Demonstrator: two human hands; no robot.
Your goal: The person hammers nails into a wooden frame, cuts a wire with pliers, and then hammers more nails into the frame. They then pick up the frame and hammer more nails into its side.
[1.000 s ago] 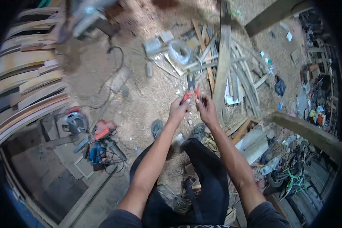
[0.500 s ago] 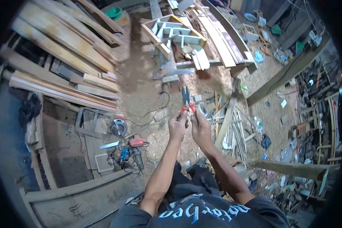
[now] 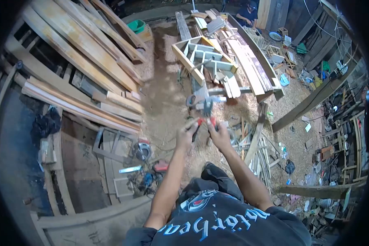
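Note:
Red-handled pliers point(image 3: 208, 107) are held out in front of me, their dark jaws blurred and pointing away. My left hand point(image 3: 186, 133) is closed round one red handle. The other handle is in the closed grip of my right hand point(image 3: 219, 136). The two handles are spread apart. Whether anything sits between the jaws is too blurred to tell. Beyond the pliers, a wooden frame with inner dividers point(image 3: 205, 57) lies among loose boards.
Long planks point(image 3: 78, 45) fill the upper left. A circular saw point(image 3: 142, 151) and other power tools with cables lie on the floor at lower left. Wooden posts point(image 3: 311, 102) slant across the right. A seated person point(image 3: 248, 15) is at the top.
The view has shifted, and the surroundings appear lower and further right. The handles are wider apart and the pliers are more blurred. The seated person shows more fully at the top.

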